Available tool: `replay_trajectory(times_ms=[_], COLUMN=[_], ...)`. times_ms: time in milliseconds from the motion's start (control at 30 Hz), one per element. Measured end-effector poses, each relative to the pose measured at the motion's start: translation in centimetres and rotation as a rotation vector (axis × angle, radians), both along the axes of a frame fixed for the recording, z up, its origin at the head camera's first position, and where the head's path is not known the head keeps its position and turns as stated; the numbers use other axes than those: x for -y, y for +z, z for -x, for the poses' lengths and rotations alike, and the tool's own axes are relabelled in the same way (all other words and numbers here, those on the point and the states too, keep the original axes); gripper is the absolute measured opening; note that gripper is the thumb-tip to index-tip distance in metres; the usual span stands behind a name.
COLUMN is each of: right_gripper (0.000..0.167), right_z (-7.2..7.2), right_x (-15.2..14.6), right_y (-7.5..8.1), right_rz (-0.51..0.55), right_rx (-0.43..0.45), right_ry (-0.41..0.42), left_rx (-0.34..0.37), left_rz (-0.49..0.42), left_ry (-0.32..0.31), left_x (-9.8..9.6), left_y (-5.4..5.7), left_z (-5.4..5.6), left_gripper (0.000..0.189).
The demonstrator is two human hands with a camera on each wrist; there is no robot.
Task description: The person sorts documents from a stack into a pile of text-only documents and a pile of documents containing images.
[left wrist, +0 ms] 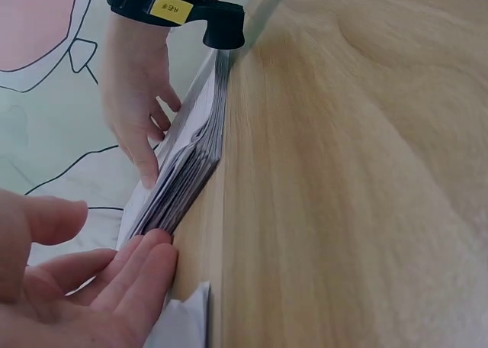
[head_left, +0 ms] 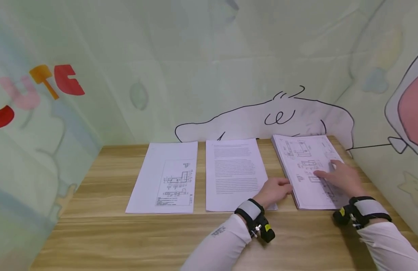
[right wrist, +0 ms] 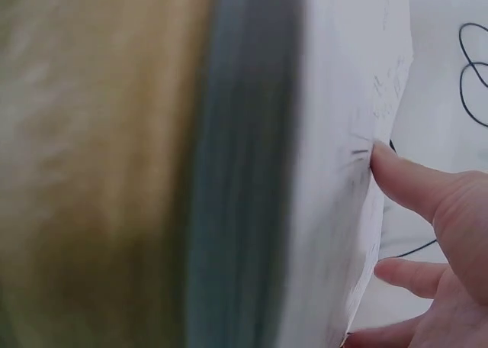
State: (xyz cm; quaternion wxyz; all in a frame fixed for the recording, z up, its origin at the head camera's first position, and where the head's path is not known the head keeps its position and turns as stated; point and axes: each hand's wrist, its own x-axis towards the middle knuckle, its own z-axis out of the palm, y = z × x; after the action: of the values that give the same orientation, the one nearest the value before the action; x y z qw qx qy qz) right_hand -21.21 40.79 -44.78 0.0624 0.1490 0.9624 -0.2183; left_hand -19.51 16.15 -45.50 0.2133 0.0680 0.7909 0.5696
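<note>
Resting your right hand [head_left: 345, 180] on top of the stack [head_left: 307, 167], you are touching its printed top sheet with thumb and fingertips, the digits spreading apart and not clasping anything. The stack is lying at the right side of the table [head_left: 127, 241], its far edge near the wall [head_left: 195, 75], and its top sheet is showing line drawings. Your left hand [head_left: 273, 192] is lying at the stack's left side, fingers extending with their tips touching the edge of the sheets; in the left wrist view your thumb is standing away from the fingers, so that hand is not gripping anything either. The left wrist view is also showing many layers of paper along the stack's side, some of them parting slightly.

Just left of the stack, a text page [head_left: 232, 173] is lying flat, and your left hand and wrist are covering part of its near right corner. Farther left, a drawing page [head_left: 163, 177] is lying flat beside it, with bare wood showing between the two. You are wearing a strap [head_left: 251, 210] on your left wrist and a matching band [head_left: 369, 207] on your right, each carrying a small black device. Behind the papers, the wall is displaying cartoon outlines and coloured letters [head_left: 69, 79].
</note>
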Motion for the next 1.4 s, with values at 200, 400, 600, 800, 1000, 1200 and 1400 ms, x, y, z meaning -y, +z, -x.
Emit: replay_trajectory(times_ms=[200,400,600,800,1000,1200,1400], right_gripper=[0.107,0.107,0.112,0.108,0.095,0.077,0.072], right_z=[-0.1,-0.2,-0.3,-0.5,-0.5,-0.7,-1.4], right_x=[-0.2,0.1,0.3,0.6,1.3,2.4,3.1], right_y=[-0.2,-0.3,-0.6,-0.3,-0.2,-0.4,-0.2], right_rz=[0.009,-0.006,-0.034,-0.059,-0.101,-0.053,-0.002], right_rx=[0.009,-0.002,0.011,0.015,-0.006,-0.003,-0.013], right_ry=[-0.012,-0.008,-0.001,0.009,0.047,0.046,0.076], left_rx=[0.08,0.148,0.215,0.219,0.178,0.123,0.07], left_rz=[-0.057,-0.106,-0.226,-0.253,-0.234,-0.199,-0.264], left_ry=[-0.001,0.028,0.084,0.074,0.097,0.177,0.201], left_x=[-0.2,-0.4,-0.6,-0.5,-0.6,-0.6,-0.2], left_y=[-0.1,-0.1,-0.4,-0.4,-0.3,-0.1,-0.5], left_z=[0.0,0.3,0.6,0.6,0.5,0.4,0.4], left_gripper=[0.031,0.034,0.036,0.038,0.026,0.023,0.03])
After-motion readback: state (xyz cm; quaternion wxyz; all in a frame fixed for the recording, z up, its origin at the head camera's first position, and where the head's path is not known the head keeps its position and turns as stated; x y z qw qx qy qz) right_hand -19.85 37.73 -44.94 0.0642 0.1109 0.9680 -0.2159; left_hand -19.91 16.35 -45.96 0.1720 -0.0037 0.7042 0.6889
